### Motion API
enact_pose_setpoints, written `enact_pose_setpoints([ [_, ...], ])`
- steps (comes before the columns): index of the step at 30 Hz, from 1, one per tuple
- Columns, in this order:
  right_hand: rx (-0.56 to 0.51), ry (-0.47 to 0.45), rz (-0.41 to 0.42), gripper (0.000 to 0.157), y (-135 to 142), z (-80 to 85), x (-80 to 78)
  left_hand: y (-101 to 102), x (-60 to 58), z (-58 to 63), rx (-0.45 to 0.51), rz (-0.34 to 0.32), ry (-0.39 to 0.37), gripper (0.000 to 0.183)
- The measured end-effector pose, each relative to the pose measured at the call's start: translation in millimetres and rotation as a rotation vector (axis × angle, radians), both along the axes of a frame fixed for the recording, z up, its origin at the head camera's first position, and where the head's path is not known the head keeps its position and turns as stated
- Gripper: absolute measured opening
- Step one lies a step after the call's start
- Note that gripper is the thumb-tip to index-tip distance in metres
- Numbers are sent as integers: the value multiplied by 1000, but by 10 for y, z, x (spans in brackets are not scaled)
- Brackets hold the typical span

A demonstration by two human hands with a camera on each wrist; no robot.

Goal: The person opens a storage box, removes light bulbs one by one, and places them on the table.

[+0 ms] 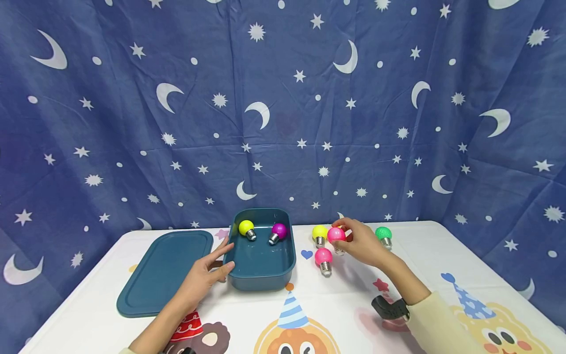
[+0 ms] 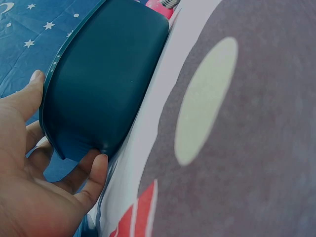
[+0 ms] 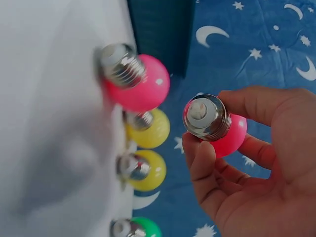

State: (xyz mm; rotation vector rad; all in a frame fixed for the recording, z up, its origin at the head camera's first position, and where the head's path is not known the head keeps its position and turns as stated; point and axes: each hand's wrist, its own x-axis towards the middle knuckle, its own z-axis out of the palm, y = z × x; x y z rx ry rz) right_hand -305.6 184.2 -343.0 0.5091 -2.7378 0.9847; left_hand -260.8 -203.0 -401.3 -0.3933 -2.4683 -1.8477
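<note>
My right hand [image 1: 360,241] pinches a pink light bulb [image 3: 233,136] between thumb and fingers, its metal screw base facing the right wrist camera. The bulb hangs above the white tablecloth, close to a second pink bulb [image 1: 323,256] and a yellow bulb [image 1: 319,232]. Another yellow bulb [image 3: 150,170] shows in the right wrist view, mostly hidden by the hand in the head view. My left hand [image 1: 205,278] grips the left side of a dark teal box [image 1: 261,282], digits over its rim and against its wall. Inside lie a yellow bulb [image 1: 246,227] and a purple bulb [image 1: 279,231].
Left of the box, a flat teal lid [image 1: 165,275] lies on the tablecloth. A green bulb [image 1: 383,233] sits at the right, just beyond my right hand. A blue curtain [image 1: 283,162] with moons and stars hangs behind the table.
</note>
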Motion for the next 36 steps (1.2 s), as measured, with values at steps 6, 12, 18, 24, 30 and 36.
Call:
enact_pose_setpoints([
  [6,24,4,0,40,144,-118,6,-2,-13,-6,6,-11,9,53],
  [12,58,-50,-10,38,205,-219,-1,7,-20,-6,7,-13,18,53],
  [18,46,-97,6,36,203,-295,-21,1,-2,-7,10,-4,8,53],
  [24,57,-123,19,36,198,-346,-36,-2,2,-7,6,-14,9,53],
  [30,87,-139,1,36,181,-349,-30,5,10,2,-7,-7,3,54],
  [36,98,-144,3,35,177,-330,-22,15,17,15,-37,12,-1,55],
])
